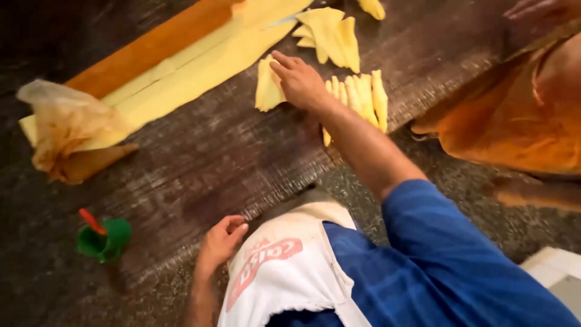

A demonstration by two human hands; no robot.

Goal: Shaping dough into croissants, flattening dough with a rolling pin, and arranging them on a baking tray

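My right hand (299, 82) reaches forward and presses flat on a yellow cut piece of sheet (265, 91) lying on a dark mat (212, 157). Beside it lies a row of several narrow yellow strips (363, 97). More cut yellow pieces (331, 35) are stacked just beyond. A long yellow sheet (200, 66) runs diagonally to the left, along an orange board (151, 48). My left hand (221, 242) rests near my knee at the mat's near edge, fingers loosely curled, holding nothing.
A crumpled translucent plastic bag (63, 124) lies on the sheet's left end. A small green cup with a red-handled tool (103, 237) stands at lower left. Another person in orange cloth (514, 115) sits at the right. A white block (557, 272) is at lower right.
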